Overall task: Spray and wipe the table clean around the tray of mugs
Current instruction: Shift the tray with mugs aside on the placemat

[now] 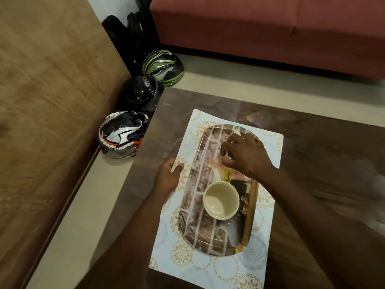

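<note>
An oval tray with a brick-wall picture lies on a white patterned placemat on the dark wooden table. One cream mug stands upright and empty on the tray's near half. A second mug sits beyond it, mostly hidden under my right hand, whose fingers pinch it from above. My left hand grips the placemat's left edge with the thumb on top. No spray bottle or cloth is in view.
Three motorcycle helmets sit on the floor left of the table: a white-black-red one, a black one, a green-black one. A red sofa runs along the far side. A wooden panel stands at the left.
</note>
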Motion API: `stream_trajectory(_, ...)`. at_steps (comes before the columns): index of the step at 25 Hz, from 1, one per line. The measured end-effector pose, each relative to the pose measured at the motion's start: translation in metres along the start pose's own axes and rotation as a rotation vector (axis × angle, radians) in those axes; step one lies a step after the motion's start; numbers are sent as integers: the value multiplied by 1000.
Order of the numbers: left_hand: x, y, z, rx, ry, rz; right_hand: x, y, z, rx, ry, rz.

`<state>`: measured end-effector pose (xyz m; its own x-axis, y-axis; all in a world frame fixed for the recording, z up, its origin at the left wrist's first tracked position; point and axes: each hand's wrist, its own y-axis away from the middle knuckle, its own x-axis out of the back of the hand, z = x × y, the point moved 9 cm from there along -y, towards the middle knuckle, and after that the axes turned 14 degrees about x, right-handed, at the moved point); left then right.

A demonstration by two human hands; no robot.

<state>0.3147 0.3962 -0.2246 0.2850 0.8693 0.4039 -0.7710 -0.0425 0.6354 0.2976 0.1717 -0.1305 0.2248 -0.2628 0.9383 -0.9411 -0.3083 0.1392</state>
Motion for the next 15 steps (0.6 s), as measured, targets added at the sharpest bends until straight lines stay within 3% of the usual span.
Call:
stream_trajectory(11, -183, 72, 9, 118, 127, -96, 27, 160, 131, -149, -40, 56)
stream_trajectory(15, -256, 107, 26, 78, 161, -119, 36, 217, 186, -220, -72, 30)
